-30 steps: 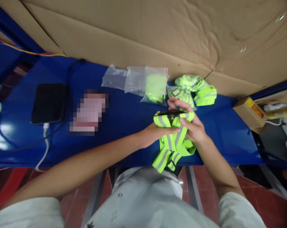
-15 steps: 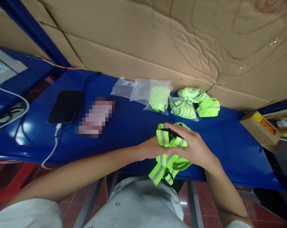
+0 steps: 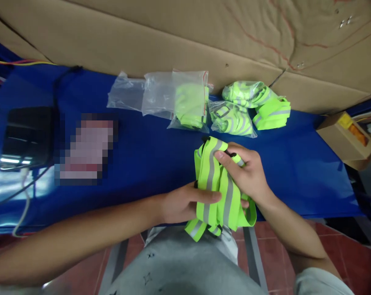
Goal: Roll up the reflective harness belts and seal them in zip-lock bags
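A loosely bundled neon-yellow reflective strap [image 3: 211, 176] with grey stripes and black fittings is held between my two hands, over the front edge of the blue table. My left hand [image 3: 184, 201] grips its lower part, thumb across the front and fingers behind it. My right hand [image 3: 245, 168] pinches the upper end, with the thumb on top. Loose ends hang below the left hand. Beyond the hands, a clear bag with a folded strap [image 3: 190, 108], a second bagged strap [image 3: 233, 119] and a further neon bundle [image 3: 273, 112] lie along the back of the table.
Empty clear bags [image 3: 127, 93] lie at the back, left of the bagged straps. On the left are a black device [image 3: 27, 135] with a cable and a blurred pinkish item [image 3: 89, 149]. A cardboard box [image 3: 342, 137] stands at the right, and a cardboard wall [image 3: 173, 41] rises behind.
The strap bundle has been turned and spread upright, so its long striped folds now show. My right hand moved from covering its top to pinching its upper end. The view shifted closer.
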Tool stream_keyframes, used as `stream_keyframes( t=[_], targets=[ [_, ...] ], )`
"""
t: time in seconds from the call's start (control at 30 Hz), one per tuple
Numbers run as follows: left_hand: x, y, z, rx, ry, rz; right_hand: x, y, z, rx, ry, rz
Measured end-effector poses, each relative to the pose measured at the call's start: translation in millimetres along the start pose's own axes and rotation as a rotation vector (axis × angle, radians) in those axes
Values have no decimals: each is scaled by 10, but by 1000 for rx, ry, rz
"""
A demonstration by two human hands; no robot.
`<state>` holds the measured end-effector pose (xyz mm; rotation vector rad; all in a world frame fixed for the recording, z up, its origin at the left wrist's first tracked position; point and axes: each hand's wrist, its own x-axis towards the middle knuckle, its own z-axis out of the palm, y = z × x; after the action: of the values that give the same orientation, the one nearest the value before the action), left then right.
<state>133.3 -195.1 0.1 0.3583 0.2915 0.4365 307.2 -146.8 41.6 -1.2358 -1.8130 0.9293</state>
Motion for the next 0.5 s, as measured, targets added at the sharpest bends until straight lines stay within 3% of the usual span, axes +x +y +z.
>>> stream_keyframes(
  t=[0.07, 0.13, 0.3, 0.4, 0.43, 0.5],
  targets=[
    [-13, 11, -12, 40, -29, -38, -9, -17, -10, -12, 11, -89],
    [-34, 66, -48, 167, 44, -45, -19, -28, -68, -2, -1, -62],
    [-104, 280, -160, 697, 244, 44, 11, 61, -139, 383, -174, 459],
    [-110, 303, -186, 765, 156, 55, 16, 177, -33, 578, -287, 667],
    [-105, 291, -186, 745, 119, 58, 5, 212, -1, 574, -292, 648],
    [-94, 258, -181, 721, 110, 83, -28, 259, 22, 445, -216, 456]
  ],
)
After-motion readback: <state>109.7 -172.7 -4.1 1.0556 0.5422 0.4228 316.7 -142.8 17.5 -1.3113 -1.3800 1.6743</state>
